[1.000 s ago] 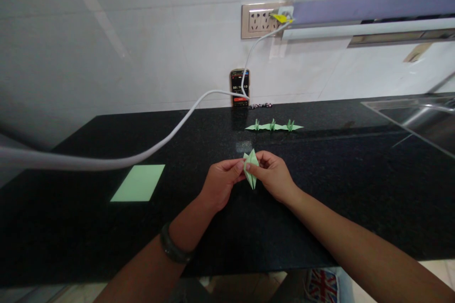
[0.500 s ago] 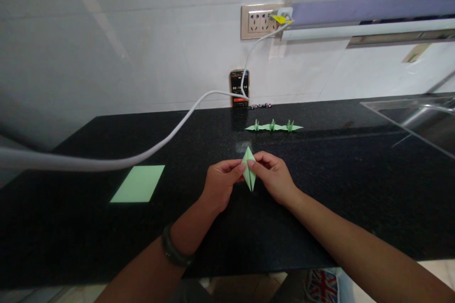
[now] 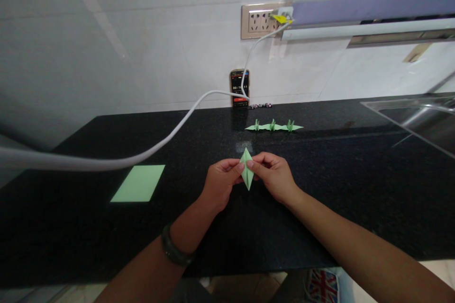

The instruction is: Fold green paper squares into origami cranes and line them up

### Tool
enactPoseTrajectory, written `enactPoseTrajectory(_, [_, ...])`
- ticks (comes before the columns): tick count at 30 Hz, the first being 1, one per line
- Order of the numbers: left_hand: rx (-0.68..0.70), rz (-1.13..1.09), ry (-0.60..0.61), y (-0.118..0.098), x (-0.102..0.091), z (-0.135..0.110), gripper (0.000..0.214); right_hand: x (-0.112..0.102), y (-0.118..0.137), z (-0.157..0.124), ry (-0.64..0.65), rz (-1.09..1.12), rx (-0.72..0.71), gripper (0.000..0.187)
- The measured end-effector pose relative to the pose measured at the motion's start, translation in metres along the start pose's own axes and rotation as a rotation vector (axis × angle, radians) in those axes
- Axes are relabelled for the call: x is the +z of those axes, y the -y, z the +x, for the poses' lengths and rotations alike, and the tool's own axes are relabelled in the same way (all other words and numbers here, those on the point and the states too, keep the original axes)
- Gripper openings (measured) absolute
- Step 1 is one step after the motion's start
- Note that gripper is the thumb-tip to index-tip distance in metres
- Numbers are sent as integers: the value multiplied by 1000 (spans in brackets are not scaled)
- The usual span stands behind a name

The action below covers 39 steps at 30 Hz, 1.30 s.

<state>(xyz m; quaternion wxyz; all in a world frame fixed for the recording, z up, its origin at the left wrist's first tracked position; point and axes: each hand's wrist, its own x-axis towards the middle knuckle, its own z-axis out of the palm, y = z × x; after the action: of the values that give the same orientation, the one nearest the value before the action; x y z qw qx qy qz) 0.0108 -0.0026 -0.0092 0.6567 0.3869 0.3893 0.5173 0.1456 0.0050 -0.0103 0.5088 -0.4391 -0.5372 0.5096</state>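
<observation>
A small green folded paper piece [image 3: 246, 175], kite-shaped with a centre crease, is held upright just above the black countertop [image 3: 320, 189]. My left hand [image 3: 220, 184] pinches its left side, and my right hand [image 3: 273, 177] pinches its right side, thumbs meeting near the middle. Both hands are closed on the paper. A dark band circles my left wrist.
Three finished green paper cranes [image 3: 273, 126] stand in a row behind my hands. A flat green paper square [image 3: 138, 182] lies at the left. A phone [image 3: 240, 87] leans on the wall, its white cable [image 3: 159, 144] sweeping left. A sink [image 3: 423, 113] sits at the right.
The loose flap at the top of the folded paper has been pressed flat, giving a neat kite shape. The hands have barely shifted.
</observation>
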Motion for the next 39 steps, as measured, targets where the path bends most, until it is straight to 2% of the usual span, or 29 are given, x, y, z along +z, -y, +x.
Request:
enactPoseTrajectory(6, [13, 27, -11, 0, -1, 1, 20, 0, -1, 1, 24, -7, -24, 19])
enactPoseTrajectory(16, [71, 161, -61, -1, -1, 2, 25, -4, -3, 4, 80, -217, -153, 13])
enactPoseTrajectory(22, [60, 177, -78, -2, 0, 1, 20, -5, -3, 4, 100, -215, -135, 14])
enactPoseTrajectory(31, [17, 204, 2, -2, 0, -2, 23, -5, 2, 4, 111, -4, -6, 17])
enactPoseTrajectory(35, [9, 201, 14, -3, 1, -2, 24, -5, 2, 4, 114, -16, -10, 17])
enactPoseTrajectory(39, [26, 245, -32, -3, 0, -2, 24, -5, 2, 4, 118, -40, -18, 16])
